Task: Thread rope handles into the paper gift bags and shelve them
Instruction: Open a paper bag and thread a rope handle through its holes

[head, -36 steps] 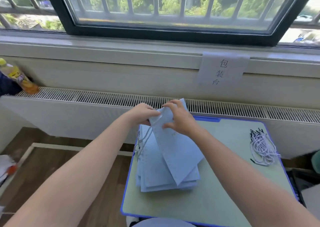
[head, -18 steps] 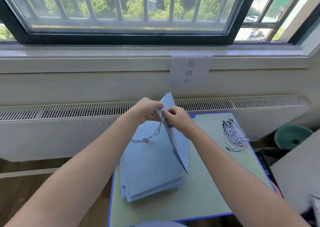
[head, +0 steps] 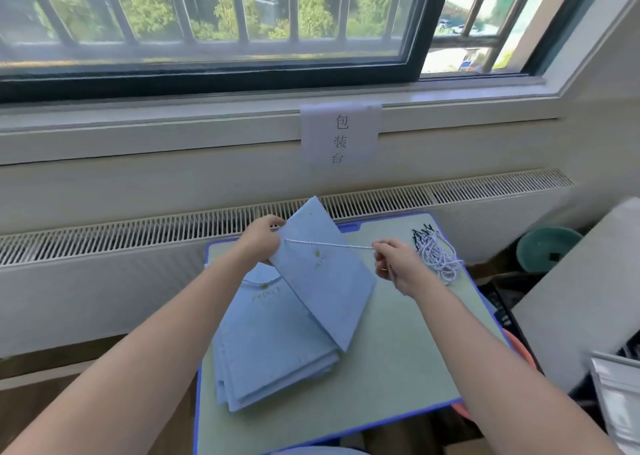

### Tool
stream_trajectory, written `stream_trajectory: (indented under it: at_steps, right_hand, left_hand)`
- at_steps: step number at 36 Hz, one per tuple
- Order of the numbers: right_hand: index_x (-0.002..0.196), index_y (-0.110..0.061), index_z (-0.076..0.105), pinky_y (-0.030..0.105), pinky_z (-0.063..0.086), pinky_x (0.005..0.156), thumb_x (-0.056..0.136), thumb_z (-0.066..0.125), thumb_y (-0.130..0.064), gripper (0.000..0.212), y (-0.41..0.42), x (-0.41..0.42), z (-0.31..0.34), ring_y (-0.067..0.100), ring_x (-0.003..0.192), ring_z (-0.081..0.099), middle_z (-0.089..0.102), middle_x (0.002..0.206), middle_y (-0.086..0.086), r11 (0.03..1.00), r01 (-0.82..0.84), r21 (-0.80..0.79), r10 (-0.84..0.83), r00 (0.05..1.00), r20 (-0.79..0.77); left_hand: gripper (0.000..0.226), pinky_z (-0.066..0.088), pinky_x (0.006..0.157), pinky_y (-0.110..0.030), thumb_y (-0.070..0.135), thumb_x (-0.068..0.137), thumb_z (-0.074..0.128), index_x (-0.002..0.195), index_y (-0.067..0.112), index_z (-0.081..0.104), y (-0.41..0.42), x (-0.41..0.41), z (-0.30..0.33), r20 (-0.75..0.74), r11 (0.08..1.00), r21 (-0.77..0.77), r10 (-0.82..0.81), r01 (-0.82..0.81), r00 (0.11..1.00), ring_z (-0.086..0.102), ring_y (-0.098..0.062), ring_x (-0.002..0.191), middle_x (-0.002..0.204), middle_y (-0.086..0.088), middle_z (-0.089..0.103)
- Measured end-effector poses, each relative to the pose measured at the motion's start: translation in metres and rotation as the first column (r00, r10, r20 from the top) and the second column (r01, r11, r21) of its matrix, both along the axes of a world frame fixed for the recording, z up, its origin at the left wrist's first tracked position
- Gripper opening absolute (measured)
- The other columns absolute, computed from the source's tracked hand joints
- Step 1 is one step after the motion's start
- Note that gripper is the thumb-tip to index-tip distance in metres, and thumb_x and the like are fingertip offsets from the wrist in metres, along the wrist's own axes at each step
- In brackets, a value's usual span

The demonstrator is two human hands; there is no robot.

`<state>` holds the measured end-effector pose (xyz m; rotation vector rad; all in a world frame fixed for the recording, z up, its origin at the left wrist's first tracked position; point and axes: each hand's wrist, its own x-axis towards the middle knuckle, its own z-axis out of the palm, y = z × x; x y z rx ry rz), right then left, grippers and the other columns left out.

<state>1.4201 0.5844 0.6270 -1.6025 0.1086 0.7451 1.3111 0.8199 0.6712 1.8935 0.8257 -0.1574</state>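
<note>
Nearest the camera, a stack of flat blue bags [head: 273, 357] lies on the green desk [head: 398, 378], left of centre; the top one already shows a rope loop near its printed logo. Propped over the stack, the lifted bag [head: 329, 281] stands tilted, its lower corner resting on the pile. The left hand [head: 261, 241] grips the bag's upper left edge, fingers curled round the paper. A white twisted rope [head: 329, 245] runs taut across the bag's face from a point beside the left hand to the right hand [head: 393, 264], whose fingers pinch the rope's end, clamped together on it. Judged step: pulling a handle rope through a hole of this bag, threading underway, not finished. The next move likely calls for drawing the rope to length, then feeding the free end into the second hole, with the left hand keeping the paper steady so it does not tear or fold. Whether the far end is knotted cannot be told. Further back, a bundle of spare ropes [head: 436, 257] lies at the desk's far right corner. No shelf in view; shelving not yet done.
</note>
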Motion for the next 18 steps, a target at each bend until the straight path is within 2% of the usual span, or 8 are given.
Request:
stream_trajectory:
  at_steps: [2,4,7,11,14,16,18]
  right_hand:
    - [0.085,-0.013,0.056,0.022,0.042,0.049,0.097,0.053,-0.008,0.013,-0.014,0.001,-0.002,0.01,0.051,0.043,0.051,0.068,0.002,0.998,0.055,0.0,-0.055,0.998,-0.007]
    - [0.088,-0.014,0.056,0.023,0.042,0.05,0.098,0.053,-0.008,0.012,-0.025,0.0,-0.004,0.011,0.054,0.046,0.053,0.07,0.001,0.997,0.071,0.018,-0.071,0.997,-0.023]
    - [0.091,-0.015,0.054,0.022,0.038,0.046,0.099,0.05,-0.009,0.011,-0.035,0.0,-0.007,0.009,0.05,0.045,0.05,0.068,0.0,0.986,0.119,0.117,-0.107,0.989,-0.104]
    - [0.088,-0.018,0.053,0.018,0.031,0.04,0.098,0.052,-0.014,0.012,-0.041,0.0,-0.011,0.006,0.042,0.038,0.044,0.058,-0.005,0.938,0.235,0.254,-0.174,0.955,-0.24]
    - [0.092,-0.014,0.057,0.017,0.038,0.042,0.099,0.05,-0.015,0.01,-0.04,-0.002,-0.008,0.005,0.048,0.049,0.053,0.064,-0.004,0.885,0.291,0.364,-0.174,0.931,-0.32]
    - [0.1,-0.01,0.06,0.018,0.045,0.047,0.1,0.047,-0.01,0.013,-0.038,-0.003,-0.004,0.006,0.057,0.059,0.063,0.077,0.0,0.875,0.266,0.405,-0.14,0.939,-0.315]
    - [0.108,-0.009,0.059,0.02,0.049,0.052,0.1,0.044,-0.003,0.018,-0.038,-0.003,0.0,0.007,0.061,0.064,0.067,0.087,0.005,0.92,0.162,0.357,-0.084,0.971,-0.223]
  left_hand:
    - [0.029,0.057,0.064,-0.041,0.004,0.097,0.043,0.124,0.011,0.052,-0.002,0.0,-0.007,-0.035,1.0,0.011,0.021,-0.02,0.999,0.06,-0.029,0.092,0.117,-0.004,0.049]
    - [0.018,0.058,0.071,-0.043,0.005,0.096,0.041,0.11,0.009,0.052,-0.004,0.002,-0.015,-0.091,0.999,0.046,0.029,-0.025,0.995,0.059,-0.031,0.091,0.108,-0.009,0.053]
    - [0.009,0.052,0.067,-0.039,0.004,0.092,0.041,0.088,0.008,0.048,-0.007,0.003,-0.024,-0.124,0.992,0.13,0.022,-0.005,0.992,0.051,-0.029,0.08,0.085,-0.01,0.048]
    - [0.023,0.036,0.057,-0.032,0.008,0.09,0.045,0.068,0.011,0.039,-0.008,0.005,-0.036,-0.151,0.979,0.203,-0.003,0.034,0.988,0.038,-0.023,0.063,0.067,-0.006,0.036]
    - [0.04,0.017,0.053,-0.03,0.013,0.092,0.05,0.059,0.015,0.028,-0.01,0.002,-0.041,-0.163,0.96,0.259,-0.068,0.109,0.984,0.022,-0.019,0.052,0.057,-0.003,0.025]
    - [0.039,0.019,0.052,-0.03,0.015,0.092,0.053,0.058,0.013,0.033,-0.011,0.0,-0.044,-0.165,0.939,0.314,-0.089,0.138,0.982,0.026,-0.021,0.053,0.059,-0.006,0.031]
    - [0.038,0.021,0.052,-0.029,0.012,0.09,0.055,0.058,0.011,0.036,-0.01,-0.001,-0.048,-0.142,0.931,0.342,-0.083,0.128,0.986,0.029,-0.021,0.055,0.061,-0.01,0.035]
